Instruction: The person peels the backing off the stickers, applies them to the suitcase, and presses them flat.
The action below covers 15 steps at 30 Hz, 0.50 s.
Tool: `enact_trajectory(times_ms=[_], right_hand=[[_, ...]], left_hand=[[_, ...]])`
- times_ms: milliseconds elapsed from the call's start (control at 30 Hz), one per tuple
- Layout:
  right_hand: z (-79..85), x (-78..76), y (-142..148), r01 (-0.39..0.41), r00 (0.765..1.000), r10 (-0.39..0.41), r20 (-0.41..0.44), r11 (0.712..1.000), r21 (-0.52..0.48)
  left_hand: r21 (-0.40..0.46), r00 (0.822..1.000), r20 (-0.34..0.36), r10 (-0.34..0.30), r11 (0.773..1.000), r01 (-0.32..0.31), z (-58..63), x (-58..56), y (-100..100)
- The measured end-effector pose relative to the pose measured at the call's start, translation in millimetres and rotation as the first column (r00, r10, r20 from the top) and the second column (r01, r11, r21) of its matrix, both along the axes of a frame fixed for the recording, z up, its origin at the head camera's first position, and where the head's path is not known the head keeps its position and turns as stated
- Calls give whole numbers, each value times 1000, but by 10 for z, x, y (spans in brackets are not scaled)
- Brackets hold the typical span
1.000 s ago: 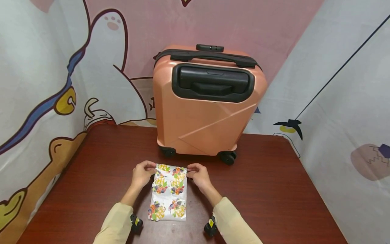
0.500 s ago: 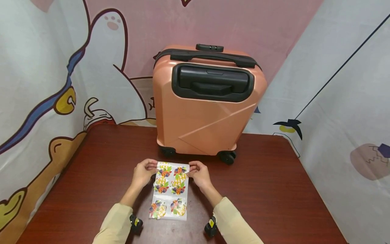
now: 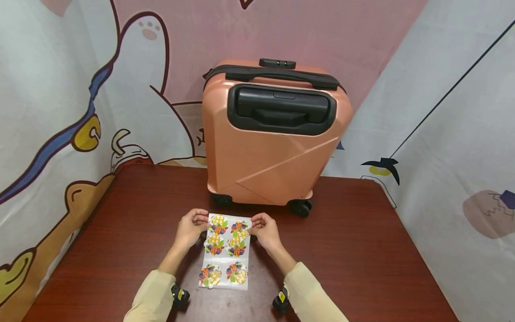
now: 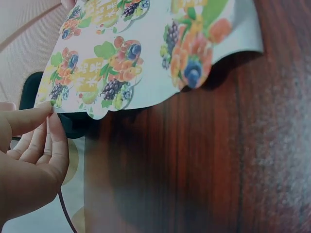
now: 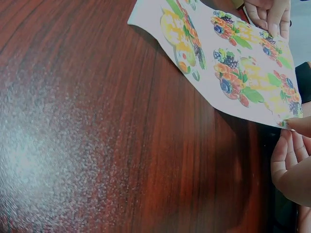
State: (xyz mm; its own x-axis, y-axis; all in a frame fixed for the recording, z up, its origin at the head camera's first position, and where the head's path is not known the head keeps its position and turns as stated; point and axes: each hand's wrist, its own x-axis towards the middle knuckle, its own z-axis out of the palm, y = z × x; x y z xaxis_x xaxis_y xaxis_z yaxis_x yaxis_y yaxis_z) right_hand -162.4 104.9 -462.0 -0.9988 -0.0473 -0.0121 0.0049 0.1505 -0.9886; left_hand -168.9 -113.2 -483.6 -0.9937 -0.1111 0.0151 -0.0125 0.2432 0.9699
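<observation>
A white sticker sheet (image 3: 224,261) printed with colourful fruit clusters is between the two hands, its far edge lifted off the table. My left hand (image 3: 189,230) pinches the far left corner between thumb and fingers; in the left wrist view the thumb of this hand (image 4: 34,160) lies on top of the sheet (image 4: 150,77). At the far right corner my right hand (image 3: 265,231) pinches the sheet likewise. The right wrist view shows that hand (image 5: 294,160) at the corner of the sheet (image 5: 204,87), which bends down towards the wood.
An orange hard-shell suitcase (image 3: 273,165) with black handles and wheels stands upright just beyond the hands. It rests on a dark red-brown wooden table (image 3: 354,250). Behind hangs a cartoon-printed cloth (image 3: 169,58).
Both hands have shifted the sticker sheet slightly to the right and a little away from me. The grip at both corners stays the same, and the suitcase has not moved.
</observation>
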Motion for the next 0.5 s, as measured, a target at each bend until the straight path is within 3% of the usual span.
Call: enact_trajectory(times_ms=[233, 500], right_hand=[[19, 8, 17, -27, 1000, 27, -8, 999, 28], [268, 36, -66, 6, 991, 17, -135, 986, 164]], left_hand=[[30, 1000, 6, -8, 1000, 8, -16, 0, -10], [47, 999, -23, -26, 999, 27, -27, 13, -12]])
